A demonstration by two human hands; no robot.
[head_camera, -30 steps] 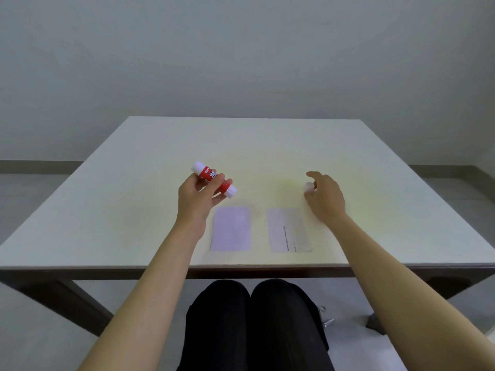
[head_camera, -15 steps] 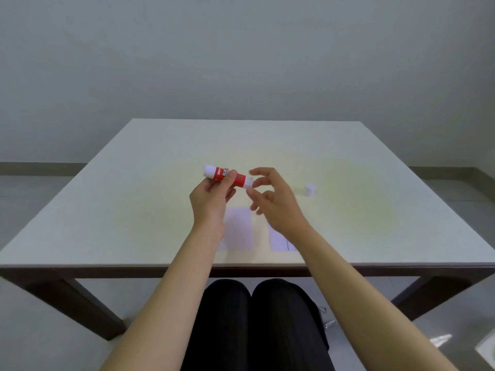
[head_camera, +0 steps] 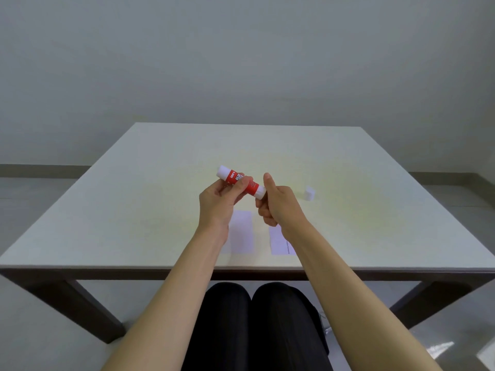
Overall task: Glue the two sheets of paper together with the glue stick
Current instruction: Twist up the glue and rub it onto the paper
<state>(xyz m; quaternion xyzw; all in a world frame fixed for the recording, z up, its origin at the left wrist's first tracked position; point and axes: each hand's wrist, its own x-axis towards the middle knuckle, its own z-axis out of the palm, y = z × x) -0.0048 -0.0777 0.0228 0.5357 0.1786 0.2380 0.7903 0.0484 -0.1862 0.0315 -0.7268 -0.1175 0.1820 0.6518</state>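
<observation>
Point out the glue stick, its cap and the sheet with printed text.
glue stick [head_camera: 239, 181]: head view, on the red label.
cap [head_camera: 309, 193]: head view, on its side wall.
sheet with printed text [head_camera: 278, 243]: head view, on its bare near-left part.

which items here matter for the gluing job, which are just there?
Job:
glue stick, held by left hand, right hand at its end
left sheet
right sheet
white cap, apart on table

Just there:
table
</observation>
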